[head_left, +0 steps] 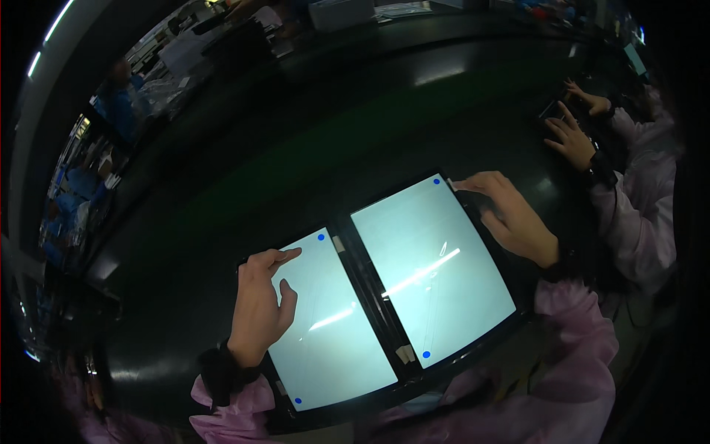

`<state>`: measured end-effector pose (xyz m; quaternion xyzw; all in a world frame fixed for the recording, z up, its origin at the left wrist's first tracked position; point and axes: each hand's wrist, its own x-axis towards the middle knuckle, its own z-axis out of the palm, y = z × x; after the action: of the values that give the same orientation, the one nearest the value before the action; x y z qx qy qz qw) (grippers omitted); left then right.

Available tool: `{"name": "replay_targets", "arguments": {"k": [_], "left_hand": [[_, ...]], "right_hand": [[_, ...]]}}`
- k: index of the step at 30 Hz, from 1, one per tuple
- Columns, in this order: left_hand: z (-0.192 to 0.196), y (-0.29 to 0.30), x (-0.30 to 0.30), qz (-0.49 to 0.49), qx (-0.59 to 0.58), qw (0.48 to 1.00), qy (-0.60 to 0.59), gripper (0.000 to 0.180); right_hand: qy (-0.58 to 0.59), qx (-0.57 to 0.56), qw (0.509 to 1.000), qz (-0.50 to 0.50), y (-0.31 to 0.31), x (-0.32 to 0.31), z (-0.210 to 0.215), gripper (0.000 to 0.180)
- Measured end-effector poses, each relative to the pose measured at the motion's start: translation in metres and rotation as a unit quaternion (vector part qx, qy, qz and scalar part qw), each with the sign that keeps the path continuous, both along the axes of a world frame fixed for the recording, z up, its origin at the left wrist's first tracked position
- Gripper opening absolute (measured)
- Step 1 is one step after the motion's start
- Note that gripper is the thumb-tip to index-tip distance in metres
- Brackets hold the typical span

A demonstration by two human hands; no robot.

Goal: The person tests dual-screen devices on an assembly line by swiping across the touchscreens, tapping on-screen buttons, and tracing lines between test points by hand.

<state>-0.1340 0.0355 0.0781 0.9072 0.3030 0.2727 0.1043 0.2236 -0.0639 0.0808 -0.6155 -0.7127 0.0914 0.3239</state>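
Two dark-framed tablets lie side by side, their screens lit plain white with blue dots near some corners. Over the upper left part of the left tablet (pixel 336 337) is my left hand (pixel 260 307), its fingers stretched forward and the thumb apart. Whether its fingertips touch the glass I cannot tell. My right hand (pixel 514 222) is at the upper right edge of the right tablet (pixel 444 303). Its index finger reaches to a small pale tab (pixel 452 184) on that edge, and its thumb stands apart. Neither hand grips anything.
To the right, a co-worker's hands (pixel 573 140) are at a small dark device (pixel 551 111). A dark bench with a greenish strip (pixel 318 144) stretches beyond the tablets. Boxes (pixel 340 13) stand at the far side, and people in blue (pixel 118 103) are at the far left.
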Motion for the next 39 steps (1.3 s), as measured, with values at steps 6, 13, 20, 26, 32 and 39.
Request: {"name": "replay_targets", "arguments": {"k": [6, 13, 20, 26, 32, 39], "left_hand": [[-0.003, 0.021, 0.027, -0.009, -0.014, 0.999, 0.050, 0.043], [-0.008, 0.026, 0.027, -0.023, -0.013, 0.997, 0.072, 0.049], [-0.005, 0.005, 0.019, -0.004, -0.066, 0.992, 0.105, 0.045], [0.001, -0.048, -0.014, 0.002, -0.079, 0.987, 0.136, 0.045], [-0.002, -0.119, -0.051, 0.083, -0.126, 0.975, 0.161, 0.021], [-0.007, -0.170, -0.079, 0.120, -0.163, 0.964, 0.174, 0.063]], "right_hand": [[-0.026, -0.028, 0.999, -0.015, 0.034, 0.002, -0.013, 0.037], [-0.073, -0.035, 0.997, -0.020, 0.035, -0.003, -0.014, 0.035], [-0.102, -0.045, 0.994, -0.011, 0.020, -0.013, -0.009, 0.034], [-0.104, -0.046, 0.991, 0.070, -0.032, -0.045, -0.001, 0.036], [-0.100, -0.088, 0.983, 0.130, -0.084, -0.080, -0.005, 0.051], [-0.108, -0.070, 0.973, 0.192, -0.116, -0.101, -0.009, 0.051]]}}
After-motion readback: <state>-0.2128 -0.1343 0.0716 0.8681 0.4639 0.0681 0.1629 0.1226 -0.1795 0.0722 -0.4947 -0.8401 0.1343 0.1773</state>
